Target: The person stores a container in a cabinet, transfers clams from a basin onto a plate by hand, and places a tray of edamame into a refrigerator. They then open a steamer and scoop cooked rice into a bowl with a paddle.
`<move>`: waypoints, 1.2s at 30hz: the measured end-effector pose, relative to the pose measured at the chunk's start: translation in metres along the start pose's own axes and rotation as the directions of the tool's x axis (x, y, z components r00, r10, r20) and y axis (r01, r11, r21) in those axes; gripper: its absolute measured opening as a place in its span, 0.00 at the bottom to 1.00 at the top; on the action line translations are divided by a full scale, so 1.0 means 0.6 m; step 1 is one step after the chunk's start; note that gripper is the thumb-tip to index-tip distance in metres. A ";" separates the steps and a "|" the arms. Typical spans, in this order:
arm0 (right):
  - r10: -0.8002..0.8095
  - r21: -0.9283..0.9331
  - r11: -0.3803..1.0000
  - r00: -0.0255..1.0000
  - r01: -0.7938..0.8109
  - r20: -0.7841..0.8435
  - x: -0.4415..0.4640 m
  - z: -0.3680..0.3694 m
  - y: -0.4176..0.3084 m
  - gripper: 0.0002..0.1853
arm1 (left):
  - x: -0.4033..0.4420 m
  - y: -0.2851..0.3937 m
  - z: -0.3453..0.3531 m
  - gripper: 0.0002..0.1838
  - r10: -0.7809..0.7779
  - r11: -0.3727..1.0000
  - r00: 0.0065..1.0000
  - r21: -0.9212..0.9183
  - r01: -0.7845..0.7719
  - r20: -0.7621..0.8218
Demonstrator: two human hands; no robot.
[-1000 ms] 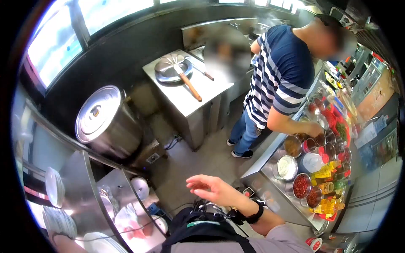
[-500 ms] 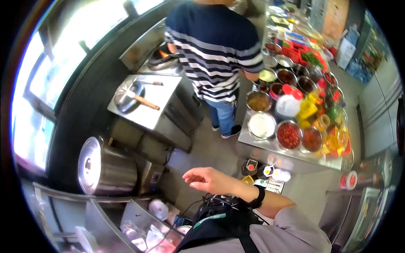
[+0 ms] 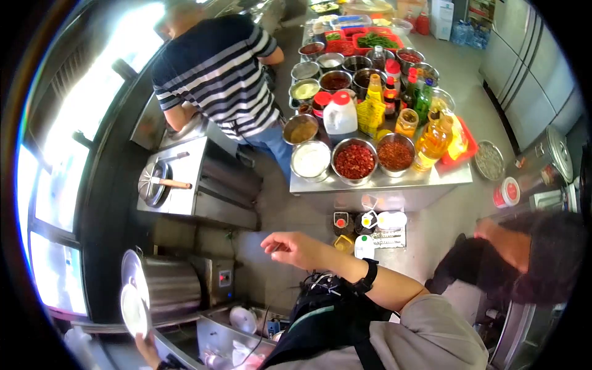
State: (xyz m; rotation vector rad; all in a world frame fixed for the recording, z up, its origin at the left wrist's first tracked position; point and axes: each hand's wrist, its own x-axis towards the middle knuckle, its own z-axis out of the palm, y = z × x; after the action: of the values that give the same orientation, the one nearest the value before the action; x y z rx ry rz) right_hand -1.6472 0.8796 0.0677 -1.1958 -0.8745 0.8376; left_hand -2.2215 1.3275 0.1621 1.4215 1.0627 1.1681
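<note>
At the bottom left, my left hand (image 3: 147, 350) grips the lower edge of a white plate (image 3: 134, 309), which is tilted up in front of the large steel pot (image 3: 169, 283). Only part of that hand shows. My right hand (image 3: 293, 250) is in mid-air over the floor near the centre, below the counters. Its fingers are loosely bent, thumb apart, with nothing in them. A black band (image 3: 369, 275) circles the right wrist.
A person in a striped shirt (image 3: 219, 74) stands at the stove side; another in dark clothes (image 3: 542, 256) is at the right. The steel table (image 3: 382, 182) bears bowls and bottles. Jugs (image 3: 364, 246) stand on the floor. A strainer (image 3: 169, 182) lies on the left counter (image 3: 191, 166).
The view has swung right. My left hand and the plate it grips have come into view. The striped-shirt person leans towards the left counter, and the dark-clothed person has appeared.
</note>
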 end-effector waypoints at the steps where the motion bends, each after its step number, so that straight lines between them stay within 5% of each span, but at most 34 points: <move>1: -0.009 -0.006 1.000 0.999 0.009 -0.046 -0.012 -0.001 0.004 0.16 | 0.026 -0.020 0.025 0.29 -0.080 0.995 0.985 0.071 0.070 0.154; 2: -0.010 -0.014 1.000 0.998 0.009 -0.058 -0.023 -0.003 0.007 0.16 | -0.068 0.030 0.191 0.28 -0.053 0.997 0.994 0.062 0.048 0.091; 5: 0.013 -0.044 0.999 0.991 -0.019 -0.134 -0.055 -0.004 0.018 0.18 | -0.062 -0.029 0.309 0.23 -0.179 0.979 0.983 0.109 0.174 0.040; 8: 0.086 -0.146 0.981 0.966 -0.124 -0.243 -0.093 -0.004 0.013 0.20 | -0.072 -0.086 0.465 0.23 -0.254 0.967 0.936 0.091 0.239 0.242; 9: 0.149 -0.183 0.961 0.947 -0.206 -0.283 -0.106 -0.003 0.023 0.23 | -0.105 -0.083 0.524 0.19 -0.255 0.963 0.886 0.016 0.271 0.388; 13: 0.215 -0.058 0.966 0.908 -0.252 -0.359 -0.176 0.009 0.036 0.29 | -0.212 -0.102 0.691 0.16 -0.311 0.950 0.631 0.226 0.215 0.711; 14: 0.271 0.033 0.959 0.882 -0.280 -0.386 -0.196 0.008 0.036 0.32 | -0.215 -0.145 0.718 0.17 -0.302 0.952 0.510 0.281 0.119 0.806; 15: 0.326 0.119 0.945 0.852 -0.304 -0.411 -0.218 0.007 0.037 0.35 | -0.253 -0.156 0.754 0.18 -0.254 0.960 0.378 0.183 0.213 0.890; 16: 0.355 0.189 0.934 0.841 -0.303 -0.408 -0.240 0.004 0.033 0.37 | -0.278 -0.182 0.783 0.18 -0.343 0.933 0.291 0.289 0.214 0.893; 19: 0.405 0.309 0.911 0.737 -0.274 -0.541 -0.326 -0.003 0.047 0.34 | -0.408 -0.173 0.855 0.18 -0.296 0.929 0.065 0.271 0.253 0.953; 22: 0.357 0.300 0.934 0.564 -0.195 -0.745 -0.420 -0.031 0.106 0.33 | -0.525 -0.197 0.908 0.14 -0.321 0.937 -0.071 0.327 0.124 0.945; 24: 0.474 0.482 0.869 0.473 -0.114 -0.743 -0.514 -0.065 0.117 0.30 | -0.613 -0.160 0.935 0.16 -0.209 0.956 -0.130 0.230 0.181 0.969; 26: 0.449 0.452 0.888 0.384 -0.089 -0.807 -0.603 -0.090 0.111 0.28 | -0.708 -0.189 0.977 0.19 -0.143 0.989 -0.169 0.145 -0.003 0.975; 28: 0.443 0.449 0.892 0.305 -0.052 -0.843 -0.687 -0.115 0.092 0.28 | -0.811 -0.174 1.010 0.18 -0.246 0.938 -0.194 0.183 -0.296 0.950; 29: 0.447 0.456 0.889 0.296 -0.041 -0.845 -0.735 -0.139 0.087 0.28 | -0.878 -0.213 1.029 0.20 -0.204 0.976 -0.307 0.217 0.010 0.930; 30: 0.498 0.484 0.867 0.246 -0.117 -0.832 -0.788 -0.160 0.076 0.29 | -0.925 -0.208 1.041 0.20 -0.203 0.976 -0.331 0.218 0.006 0.922; 32: 0.535 0.513 0.843 0.146 -0.163 -0.832 -0.896 -0.199 0.053 0.29 | -1.043 -0.185 1.079 0.25 -0.421 0.905 -0.546 0.374 -0.201 0.724; 33: 0.453 0.392 0.826 0.064 -0.405 -0.889 -0.928 -0.217 0.029 0.29 | -1.102 -0.184 1.107 0.29 -0.536 0.833 -0.559 0.290 -0.471 0.632; 34: 0.359 0.276 0.732 0.008 -0.623 -0.933 -0.965 -0.235 0.012 0.30 | -1.170 -0.215 1.123 0.29 -0.529 0.836 -0.587 0.257 -0.484 0.613; 35: 0.346 0.287 0.745 -0.019 -0.603 -0.938 -1.012 -0.255 0.000 0.30 | -1.232 -0.262 1.129 0.30 -0.354 0.859 -0.525 0.047 -0.510 0.774; 36: 0.229 0.172 0.562 -0.048 -0.809 -0.972 -1.046 -0.274 -0.001 0.32 | -1.267 -0.283 1.140 0.31 -0.140 0.826 -0.450 -0.146 -0.544 0.882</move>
State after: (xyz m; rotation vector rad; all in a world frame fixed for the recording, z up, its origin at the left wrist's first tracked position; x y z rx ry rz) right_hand -1.7674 0.2492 -0.0295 -2.2393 0.6893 0.2361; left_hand -1.6733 0.5059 -0.1531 2.2292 -0.5484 -0.6129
